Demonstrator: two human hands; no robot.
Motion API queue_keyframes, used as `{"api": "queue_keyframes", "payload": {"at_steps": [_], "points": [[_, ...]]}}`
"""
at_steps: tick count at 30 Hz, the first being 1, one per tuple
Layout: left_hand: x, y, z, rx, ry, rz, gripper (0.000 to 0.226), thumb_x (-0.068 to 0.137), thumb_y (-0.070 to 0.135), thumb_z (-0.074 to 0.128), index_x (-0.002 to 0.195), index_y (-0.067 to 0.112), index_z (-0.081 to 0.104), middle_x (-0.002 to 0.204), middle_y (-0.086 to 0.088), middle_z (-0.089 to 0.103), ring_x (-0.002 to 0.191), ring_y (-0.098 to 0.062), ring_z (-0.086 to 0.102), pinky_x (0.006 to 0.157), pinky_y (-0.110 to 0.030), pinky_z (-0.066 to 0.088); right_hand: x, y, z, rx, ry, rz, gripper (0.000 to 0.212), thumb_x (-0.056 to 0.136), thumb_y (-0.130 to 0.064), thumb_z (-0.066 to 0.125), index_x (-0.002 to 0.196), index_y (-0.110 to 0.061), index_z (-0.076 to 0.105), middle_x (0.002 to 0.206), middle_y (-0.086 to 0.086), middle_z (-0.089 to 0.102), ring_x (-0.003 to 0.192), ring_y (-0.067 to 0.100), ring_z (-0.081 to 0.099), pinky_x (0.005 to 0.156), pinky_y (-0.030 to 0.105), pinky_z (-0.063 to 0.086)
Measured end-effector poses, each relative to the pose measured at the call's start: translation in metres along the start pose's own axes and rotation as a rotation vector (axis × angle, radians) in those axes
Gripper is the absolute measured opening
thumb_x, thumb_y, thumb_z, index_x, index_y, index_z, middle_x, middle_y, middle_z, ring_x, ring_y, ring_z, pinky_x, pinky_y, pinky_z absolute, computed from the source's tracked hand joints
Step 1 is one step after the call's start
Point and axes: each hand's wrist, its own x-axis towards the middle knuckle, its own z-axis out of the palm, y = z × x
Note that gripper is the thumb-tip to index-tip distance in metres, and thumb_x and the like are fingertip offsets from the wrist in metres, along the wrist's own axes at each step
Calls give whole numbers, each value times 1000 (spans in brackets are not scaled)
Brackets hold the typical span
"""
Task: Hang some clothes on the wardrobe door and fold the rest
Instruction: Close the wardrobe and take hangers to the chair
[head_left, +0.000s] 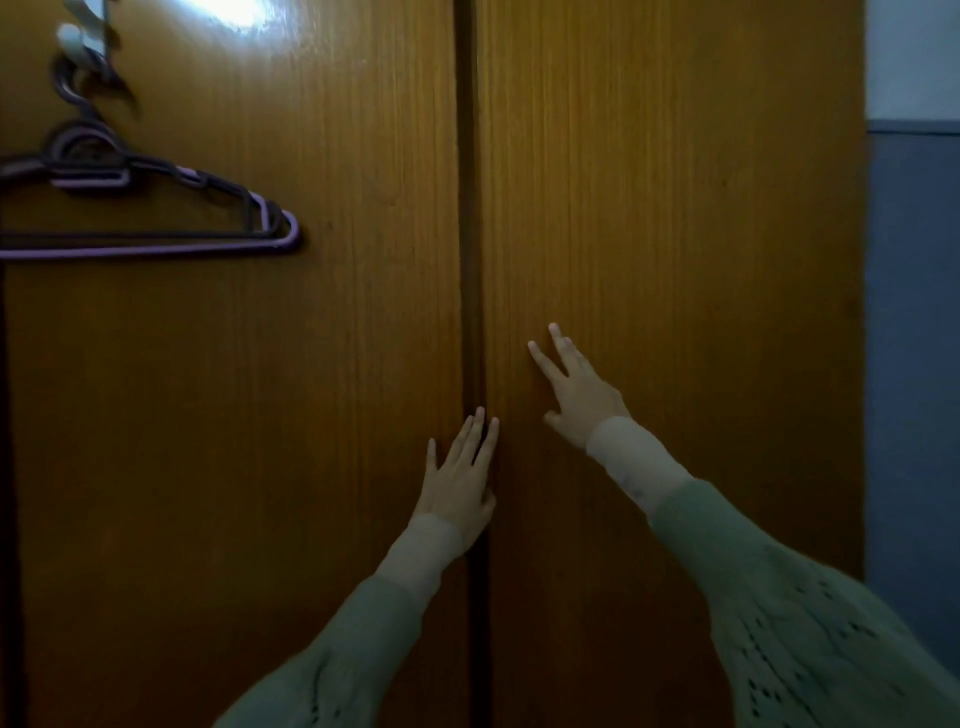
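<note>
We face the wardrobe doors, and the dark seam (470, 260) between them is our landmark. Left of the seam stands the left door (260, 415), right of it the right door (675, 208), both looking closed. Well left of the seam and high up, empty purple hangers (156, 218) dangle from a pale hook (78, 36) on the left door; no clothes show anywhere, so hanging has not begun.

Now the hands. Our left hand (460, 480) lies right at the seam, fingers straight, tips bridging onto the right door's edge, gripping nothing. Our right hand (576, 387) sits just right of the seam and higher, fingers splayed flat on the wood, also holding nothing.

Likely we are pressing the doors shut or feeling for an edge. To do it well, we keep both palms flat, push evenly near the seam, and keep fingertips out of the gap so nothing pinches.
</note>
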Motion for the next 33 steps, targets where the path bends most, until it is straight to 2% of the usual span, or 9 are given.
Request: {"api": "queue_keyframes", "payload": {"at_steps": [8, 15, 21, 26, 30, 33], "points": [[-22, -1, -22, -113, 7, -55, 78, 95, 20, 47, 150, 24, -7, 158, 7, -13, 145, -11, -9, 120, -40, 4, -20, -19, -6, 162, -61, -73, 81, 92, -21, 56, 151, -26, 0, 158, -4, -14, 145, 18, 8, 104, 35, 37], [-66, -36, -46, 48, -38, -94, 76, 94, 23, 51, 151, 25, 0, 159, 4, -6, 146, -16, -4, 120, -39, 5, -23, -77, 2, 291, -76, -187, 76, 93, -20, 55, 151, -24, 7, 159, -5, 1, 144, 17, 15, 107, 36, 35], [-94, -95, -76, 129, -29, -172, 71, 93, 22, 52, 150, 23, 9, 158, 2, 4, 145, -18, 3, 119, -39, 11, -6, -151, 2, 353, -25, -311, 73, 93, -19, 54, 151, -23, 10, 158, -5, 7, 143, 17, 17, 106, 36, 35], [-100, -167, -108, 195, 96, -235, 68, 93, 22, 52, 149, 21, 14, 156, 1, 14, 144, -18, 12, 117, -34, 17, 19, -216, -4, 350, 66, -387, 71, 92, -18, 54, 150, -22, 13, 157, -3, 10, 141, 17, 23, 105, 33, 36], [-93, -231, -143, 269, 246, -264, 63, 92, 22, 53, 147, 18, 21, 152, -3, 24, 141, -19, 20, 115, -34, 24, 55, -266, -16, 286, 251, -352, 71, 89, -19, 56, 148, -22, 17, 156, -1, 14, 142, 17, 20, 113, 36, 26], [-81, -279, -174, 324, 401, -328, 62, 89, 22, 57, 144, 17, 28, 148, -5, 30, 138, -20, 26, 113, -34, 30, 81, -296, -31, 187, 384, -300, 76, 87, -20, 59, 149, -21, 15, 157, 0, 7, 144, 17, 11, 116, 41, 17]]}}
